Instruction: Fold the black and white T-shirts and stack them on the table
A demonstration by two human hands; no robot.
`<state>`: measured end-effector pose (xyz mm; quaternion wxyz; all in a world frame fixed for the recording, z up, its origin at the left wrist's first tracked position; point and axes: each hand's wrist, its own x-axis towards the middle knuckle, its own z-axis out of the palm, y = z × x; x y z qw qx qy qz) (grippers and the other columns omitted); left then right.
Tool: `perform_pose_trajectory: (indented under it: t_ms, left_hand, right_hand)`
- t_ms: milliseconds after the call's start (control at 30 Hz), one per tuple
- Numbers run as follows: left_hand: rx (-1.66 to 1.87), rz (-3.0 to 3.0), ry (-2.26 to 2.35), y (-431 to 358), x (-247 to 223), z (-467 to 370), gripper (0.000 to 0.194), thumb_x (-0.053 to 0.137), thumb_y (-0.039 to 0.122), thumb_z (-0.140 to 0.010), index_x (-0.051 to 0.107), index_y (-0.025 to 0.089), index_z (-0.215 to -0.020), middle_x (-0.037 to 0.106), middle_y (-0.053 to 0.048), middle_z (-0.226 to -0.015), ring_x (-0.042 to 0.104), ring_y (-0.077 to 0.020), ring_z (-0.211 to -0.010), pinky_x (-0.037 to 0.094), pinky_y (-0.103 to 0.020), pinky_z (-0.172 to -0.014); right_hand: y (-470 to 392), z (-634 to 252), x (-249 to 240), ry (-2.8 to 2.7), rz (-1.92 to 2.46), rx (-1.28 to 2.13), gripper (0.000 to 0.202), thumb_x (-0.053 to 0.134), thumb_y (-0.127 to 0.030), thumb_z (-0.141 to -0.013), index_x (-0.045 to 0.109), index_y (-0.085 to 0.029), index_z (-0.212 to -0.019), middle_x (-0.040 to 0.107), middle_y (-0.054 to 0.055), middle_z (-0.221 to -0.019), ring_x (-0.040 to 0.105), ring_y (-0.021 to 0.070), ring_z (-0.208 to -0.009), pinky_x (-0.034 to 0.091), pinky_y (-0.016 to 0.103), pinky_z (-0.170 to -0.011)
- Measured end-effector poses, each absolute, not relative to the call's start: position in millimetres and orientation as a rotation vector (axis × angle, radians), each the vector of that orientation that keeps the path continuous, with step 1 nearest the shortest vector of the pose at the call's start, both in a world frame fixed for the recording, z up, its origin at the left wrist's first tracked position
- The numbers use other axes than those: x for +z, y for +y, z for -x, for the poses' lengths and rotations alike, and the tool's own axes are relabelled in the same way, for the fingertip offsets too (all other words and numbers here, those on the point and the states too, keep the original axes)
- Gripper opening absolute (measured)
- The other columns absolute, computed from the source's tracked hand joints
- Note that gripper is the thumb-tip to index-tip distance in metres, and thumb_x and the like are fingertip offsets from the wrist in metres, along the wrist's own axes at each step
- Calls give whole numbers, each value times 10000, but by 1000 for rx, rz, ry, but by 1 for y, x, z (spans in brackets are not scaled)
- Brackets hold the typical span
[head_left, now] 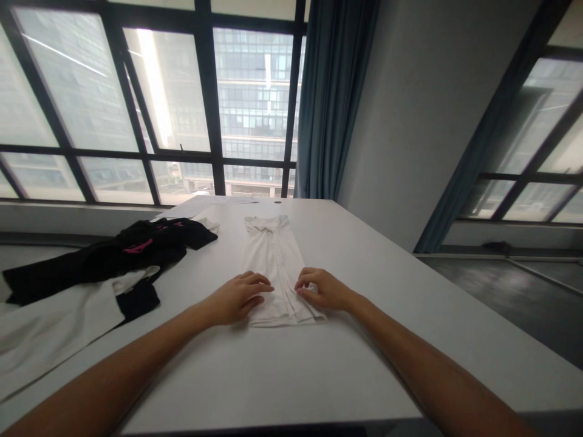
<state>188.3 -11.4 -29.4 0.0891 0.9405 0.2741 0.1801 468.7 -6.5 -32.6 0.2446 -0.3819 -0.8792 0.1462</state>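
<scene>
A: Where is the white shirt (273, 255)?
B: Lengthwise on the white table (373, 352), in a narrow folded strip between the two hands; its collar end points toward the window (255, 91).
A: And the hands?
B: The left hand (237, 298) is loosely open, fingertips at one edge; the right hand (325, 290) curls over the other, though I cannot tell whether it pinches cloth; a black garment with pink marks (150, 243) lies to the left.
</scene>
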Motion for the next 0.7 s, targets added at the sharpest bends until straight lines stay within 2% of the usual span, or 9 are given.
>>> perform_pose_trajectory:
  t_ms: [67, 133, 233, 333, 433, 500, 567, 633, 700]
  left_hand:
    - [456, -2852, 767, -9, -41, -203, 341, 471, 249, -938, 618, 270, -1245, 592, -68, -1324, 517, -247, -1188, 396, -410, -1017]
    - [412, -2871, 732, -7, -48, -212, 292, 502, 244, -925, 656, 290, -1170, 607, -47, -1310, 523, -244, -1180, 386, -413, -1019]
    - [485, -2820, 669, -2, -48, -211, 202, 497, 269, -938, 692, 259, -986, 630, -41, -1279, 527, -232, -1190, 363, -405, -1038]
    - [599, -2642, 604, 5, -39, -199, 234, 455, 335, -962, 666, 233, -975, 649, -59, -1253, 519, -233, -1218, 327, -411, -1073]
    - [692, -2414, 661, 14, -27, -190, 343, 425, 449, -961, 640, 183, -981, 695, -73, -1014, 605, -218, -983, 435, -371, -926]
    - [711, -2338, 708, 18, -20, -192, 386, 437, 493, -938, 627, 157, -929, 665, -47, -868, 587, -183, -804, 466, -316, -771]
    - [600, -2365, 703, 20, -14, -201, 366, 468, 478, -921, 633, 152, -894, 643, -23, -802, 559, -158, -732, 454, -276, -693]
    - [378, -2453, 646, 16, -10, -213, 300, 507, 423, -907, 660, 165, -908, 658, -15, -796, 571, -152, -721, 456, -264, -689]
    - [247, -2573, 566, 10, -11, -224, 240, 558, 382, -880, 680, 191, -961, 689, -35, -894, 614, -179, -811, 475, -295, -784]
  right_hand:
    - [-7, -465, -37, -2439, 1032, 422, 198, 581, -139, -784, 741, -179, -895, 667, 59, -901, 602, 143, -764, 479, 263, -751]
    - [-7, -463, -42, -2467, 1041, 417, 247, 580, -113, -764, 749, -182, -930, 664, 56, -905, 602, 139, -760, 480, 258, -746]
    - [-6, -462, -45, -2473, 1049, 414, 253, 598, -117, -757, 754, -183, -945, 658, 57, -908, 602, 139, -757, 482, 257, -739]
    - [-5, -464, -45, -2473, 1047, 421, 234, 609, -137, -767, 756, -184, -943, 658, 55, -905, 604, 138, -752, 480, 257, -734]
    - [-4, -466, -44, -2466, 1054, 445, 225, 612, -142, -767, 756, -179, -936, 660, 56, -907, 607, 137, -747, 477, 254, -724]
    - [-4, -466, -44, -2452, 1069, 458, 217, 619, -147, -765, 756, -173, -931, 660, 58, -907, 611, 140, -754, 479, 255, -725]
    - [-5, -466, -44, -2444, 1076, 462, 203, 628, -167, -771, 756, -172, -929, 664, 59, -910, 614, 143, -761, 482, 257, -733]
    - [-5, -466, -45, -2440, 1065, 463, 187, 625, -192, -792, 754, -176, -925, 671, 58, -905, 615, 141, -760, 484, 257, -736]
    - [-5, -466, -45, -2425, 1052, 465, 186, 600, -211, -824, 751, -176, -926, 680, 56, -896, 618, 138, -754, 485, 253, -730]
